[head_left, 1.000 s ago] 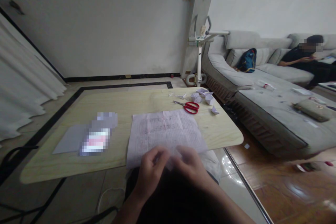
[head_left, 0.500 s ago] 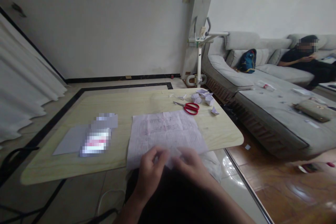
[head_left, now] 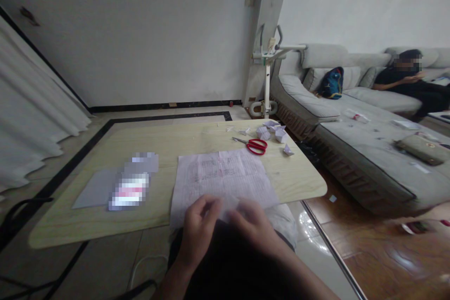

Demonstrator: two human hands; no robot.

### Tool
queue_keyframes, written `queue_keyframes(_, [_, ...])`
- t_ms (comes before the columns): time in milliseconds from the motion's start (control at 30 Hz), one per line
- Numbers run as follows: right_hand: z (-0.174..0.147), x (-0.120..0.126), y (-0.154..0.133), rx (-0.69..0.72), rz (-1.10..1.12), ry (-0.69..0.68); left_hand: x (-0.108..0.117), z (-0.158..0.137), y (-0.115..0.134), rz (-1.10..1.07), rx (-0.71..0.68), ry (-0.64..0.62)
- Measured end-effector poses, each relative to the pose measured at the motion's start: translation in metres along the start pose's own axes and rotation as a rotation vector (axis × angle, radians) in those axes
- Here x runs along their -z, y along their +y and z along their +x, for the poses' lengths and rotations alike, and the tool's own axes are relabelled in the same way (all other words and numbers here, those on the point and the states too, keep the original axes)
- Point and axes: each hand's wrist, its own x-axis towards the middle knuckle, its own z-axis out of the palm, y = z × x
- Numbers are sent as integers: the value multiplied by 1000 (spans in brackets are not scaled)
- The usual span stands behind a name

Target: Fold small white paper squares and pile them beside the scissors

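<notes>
At the table's near edge, my left hand [head_left: 201, 225] pinches a small piece of white paper [head_left: 229, 204] between thumb and bent fingers. My right hand [head_left: 253, 226], a little smeared by motion, is closed on the other side of that paper. Beneath and beyond both hands lies a large creased sheet [head_left: 220, 173] with faint lines and writing, its near end hanging over the edge. Red-handled scissors [head_left: 256, 146] rest past its far right corner. Several folded paper pieces [head_left: 280, 134] sit near the table's far right.
A lit phone [head_left: 128, 192], blurred out, lies on the left of the wooden table [head_left: 98, 150] beside a white sheet [head_left: 92, 191]. Small paper scraps [head_left: 244, 131] are at the back edge. To the right, a person [head_left: 404, 79] sits on a grey sofa [head_left: 369, 150].
Both hands have shifted very slightly while keeping hold of the small paper, and the right one is less smeared. The things on the table lie as before.
</notes>
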Motion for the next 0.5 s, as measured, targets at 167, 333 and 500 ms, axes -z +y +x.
queue_keyframes(167, [-2, 3, -3, 6, 14, -11, -1, -2, 0, -13, 6, -18])
queue_keyframes(333, [-4, 9, -8, 7, 44, -124, 0, -2, -2, 0, -2, -99])
queue_keyframes(500, [-3, 8, -6, -18, 78, -125, 0, -2, -3, 25, -12, -66])
